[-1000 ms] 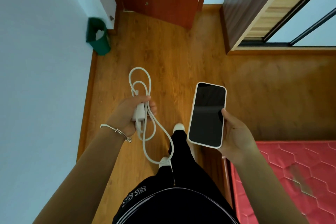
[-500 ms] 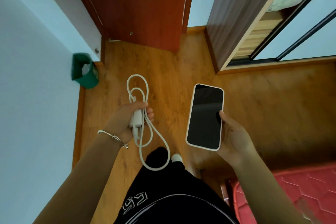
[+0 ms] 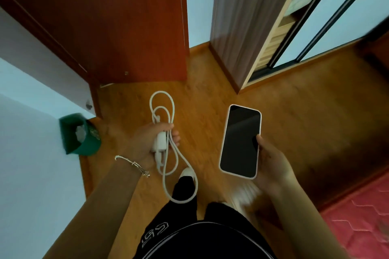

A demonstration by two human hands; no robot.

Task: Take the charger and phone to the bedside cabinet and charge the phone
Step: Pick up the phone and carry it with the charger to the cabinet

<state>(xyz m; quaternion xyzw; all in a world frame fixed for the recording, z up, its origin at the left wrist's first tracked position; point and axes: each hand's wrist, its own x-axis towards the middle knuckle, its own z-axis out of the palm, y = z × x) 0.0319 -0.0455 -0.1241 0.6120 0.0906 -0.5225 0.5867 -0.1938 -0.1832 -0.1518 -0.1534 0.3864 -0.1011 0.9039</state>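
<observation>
your left hand grips the white plastic charger block, its looped white cable dangling; your right hand holds the dark-screened, white-cased phone.

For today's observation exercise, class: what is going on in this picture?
A person stands on a wooden floor, looking down at both hands. The left hand grips a white charger, whose cable hangs in loose loops. The right hand holds a phone with a dark screen. The two are not plugged together. A green bin sits by the wall, and a red mattress shows at lower right. No bedside cabinet is in view.
</observation>
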